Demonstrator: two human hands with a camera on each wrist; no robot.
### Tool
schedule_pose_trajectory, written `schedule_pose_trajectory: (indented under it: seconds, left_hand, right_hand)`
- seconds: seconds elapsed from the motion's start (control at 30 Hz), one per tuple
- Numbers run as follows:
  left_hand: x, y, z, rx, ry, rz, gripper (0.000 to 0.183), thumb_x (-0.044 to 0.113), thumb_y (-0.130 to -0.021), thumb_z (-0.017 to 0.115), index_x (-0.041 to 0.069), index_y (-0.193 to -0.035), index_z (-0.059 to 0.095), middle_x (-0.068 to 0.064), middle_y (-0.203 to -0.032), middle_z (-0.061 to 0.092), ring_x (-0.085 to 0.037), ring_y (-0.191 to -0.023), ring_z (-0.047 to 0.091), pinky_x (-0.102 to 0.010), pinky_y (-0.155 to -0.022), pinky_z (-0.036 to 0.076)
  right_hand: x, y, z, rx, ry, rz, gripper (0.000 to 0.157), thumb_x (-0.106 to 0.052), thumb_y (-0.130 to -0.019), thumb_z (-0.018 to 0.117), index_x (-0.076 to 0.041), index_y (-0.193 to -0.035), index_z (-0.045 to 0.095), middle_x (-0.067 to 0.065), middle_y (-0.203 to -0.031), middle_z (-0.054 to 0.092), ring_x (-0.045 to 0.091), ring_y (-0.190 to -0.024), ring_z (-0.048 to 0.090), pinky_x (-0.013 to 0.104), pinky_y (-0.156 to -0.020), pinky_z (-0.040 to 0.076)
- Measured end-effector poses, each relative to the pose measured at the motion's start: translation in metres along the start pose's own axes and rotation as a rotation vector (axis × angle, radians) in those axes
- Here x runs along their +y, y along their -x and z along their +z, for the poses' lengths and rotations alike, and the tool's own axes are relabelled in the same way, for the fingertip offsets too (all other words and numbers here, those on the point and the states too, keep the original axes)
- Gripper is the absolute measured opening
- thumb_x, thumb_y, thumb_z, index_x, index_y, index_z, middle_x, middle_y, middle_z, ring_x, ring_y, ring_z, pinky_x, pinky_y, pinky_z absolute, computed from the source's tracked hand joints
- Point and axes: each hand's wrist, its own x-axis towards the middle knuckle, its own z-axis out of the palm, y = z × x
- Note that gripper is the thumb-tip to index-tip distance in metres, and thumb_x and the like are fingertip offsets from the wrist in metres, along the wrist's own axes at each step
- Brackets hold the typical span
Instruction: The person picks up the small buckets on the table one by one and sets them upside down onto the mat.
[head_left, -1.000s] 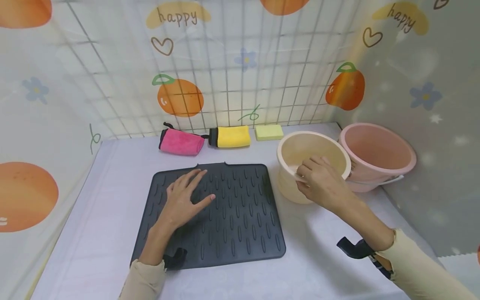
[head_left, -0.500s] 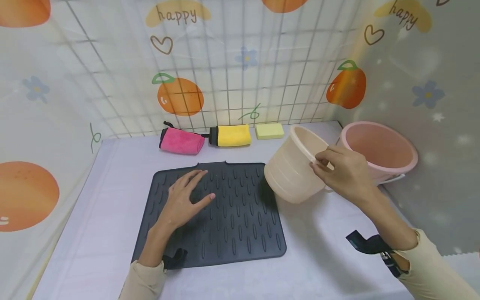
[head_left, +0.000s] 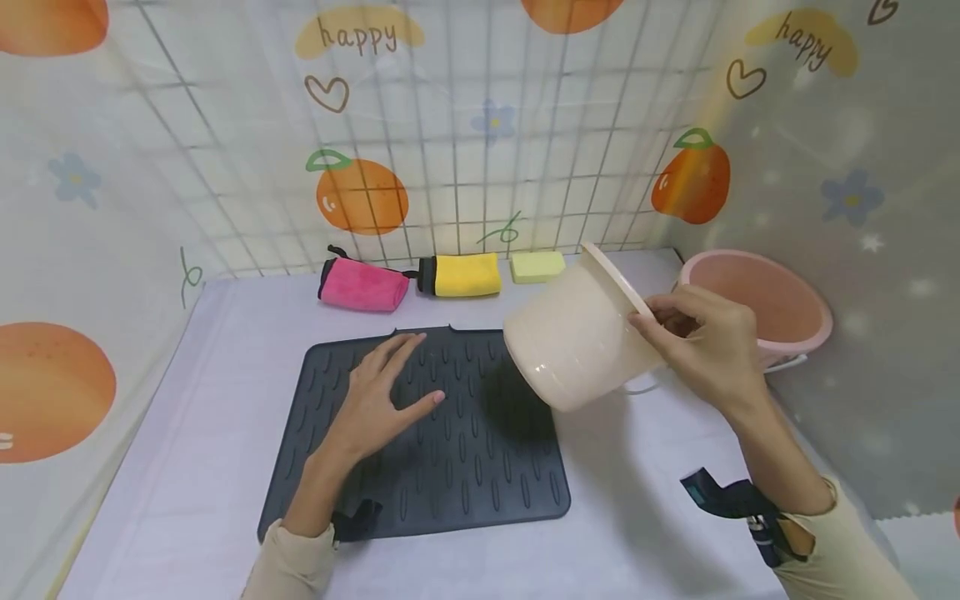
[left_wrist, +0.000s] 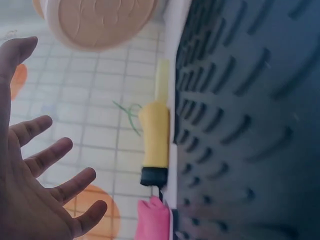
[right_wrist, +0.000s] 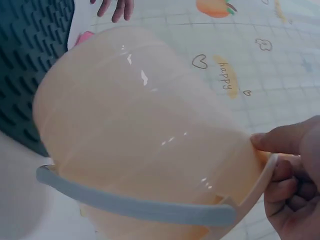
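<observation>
A cream plastic bucket [head_left: 577, 333] is tipped on its side in the air, its base pointing left over the right part of the dark ribbed mat [head_left: 442, 467]. My right hand [head_left: 708, 342] pinches its rim between thumb and curled fingers. In the right wrist view the bucket's grey handle [right_wrist: 135, 205] hangs across its side. The left hand [head_left: 382, 400] hovers above the mat with fingers spread, holding nothing. From the left wrist view, the bucket's round base [left_wrist: 102, 22] shows above the spread left hand [left_wrist: 45, 185].
A pink bucket [head_left: 757, 292] stands at the back right, partly behind the right hand. Along the rear edge lie a rolled pink cloth [head_left: 363, 285], a rolled yellow cloth [head_left: 467, 275] and a pale yellow sponge [head_left: 537, 267]. A printed curtain over a wire grid rises behind.
My right hand has lifted the cream bucket by its rim from beside the pink bucket, tipping it and moving its base left over the mat. The left hand has shifted slightly right.
</observation>
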Motion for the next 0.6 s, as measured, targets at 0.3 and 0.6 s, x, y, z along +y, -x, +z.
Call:
schedule_pose_trajectory:
  seconds: [0.3, 0.6]
  left_hand:
    - [0.028, -0.012, -0.002, -0.022, 0.142, 0.039, 0.088, 0.061, -0.085, 0.068, 0.048, -0.156, 0.018, 0.009, -0.162, 0.020, -0.024, -0.145, 0.022, -0.072, -0.106, 0.022]
    - [0.050, -0.023, 0.006, -0.049, 0.296, 0.072, 0.105, 0.059, -0.079, 0.075, 0.045, -0.159, 0.008, 0.012, -0.165, 0.004, -0.016, -0.149, 0.009, -0.071, -0.103, 0.032]
  right_hand:
    - [-0.001, 0.011, 0.012, 0.076, -0.193, 0.228, 0.021, -0.005, -0.079, 0.085, 0.002, -0.096, 0.077, 0.005, -0.081, 0.065, 0.009, -0.062, 0.058, 0.013, -0.058, 0.052]
    - [-0.002, 0.023, 0.026, 0.139, -0.325, 0.389, 0.021, -0.012, -0.084, 0.082, 0.000, -0.101, 0.077, 0.001, -0.084, 0.069, 0.016, -0.069, 0.062, 0.017, -0.063, 0.055]
